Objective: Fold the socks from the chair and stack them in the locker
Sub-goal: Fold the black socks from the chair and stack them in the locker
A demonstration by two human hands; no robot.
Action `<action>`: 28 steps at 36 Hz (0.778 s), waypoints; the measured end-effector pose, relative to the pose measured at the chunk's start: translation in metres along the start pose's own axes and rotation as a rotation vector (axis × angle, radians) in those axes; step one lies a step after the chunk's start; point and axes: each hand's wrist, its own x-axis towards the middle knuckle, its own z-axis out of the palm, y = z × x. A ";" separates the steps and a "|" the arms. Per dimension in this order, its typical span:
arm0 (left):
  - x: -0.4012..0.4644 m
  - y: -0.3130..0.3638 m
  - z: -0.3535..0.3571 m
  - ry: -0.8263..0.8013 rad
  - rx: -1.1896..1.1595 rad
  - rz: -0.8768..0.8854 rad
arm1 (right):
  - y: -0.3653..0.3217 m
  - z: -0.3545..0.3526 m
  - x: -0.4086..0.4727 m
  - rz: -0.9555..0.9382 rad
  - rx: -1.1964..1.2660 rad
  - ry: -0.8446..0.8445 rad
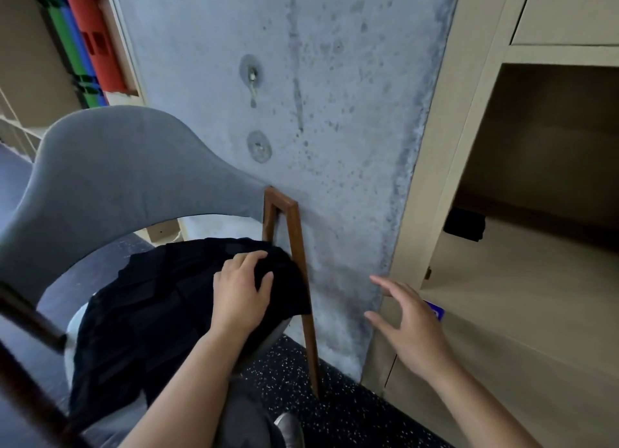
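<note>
A heap of black socks [150,307] covers the seat of a grey chair [110,176] with brown wooden legs. My left hand [243,290] lies on the right edge of the heap, its fingers and thumb curled round a fold of black sock. To the right, my right hand [407,323] hovers in the air with fingers spread and holds nothing. It is in front of the beige locker [475,119]. Inside the open locker compartment, at its back left, sits a small dark folded stack of socks [465,225].
A grey concrete pillar [318,112] stands between the chair and the locker. The floor is dark and speckled. A blue tag [435,311] shows on the locker door behind my right hand. Coloured panels stand at the top left. My shoe shows at the bottom.
</note>
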 end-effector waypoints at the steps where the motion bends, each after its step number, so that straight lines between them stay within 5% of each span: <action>1: 0.001 -0.002 0.000 -0.003 0.024 -0.021 | 0.000 0.000 0.000 0.003 0.006 0.000; 28: 0.014 0.005 0.025 -0.238 0.309 -0.063 | 0.004 -0.001 0.003 0.003 0.047 0.021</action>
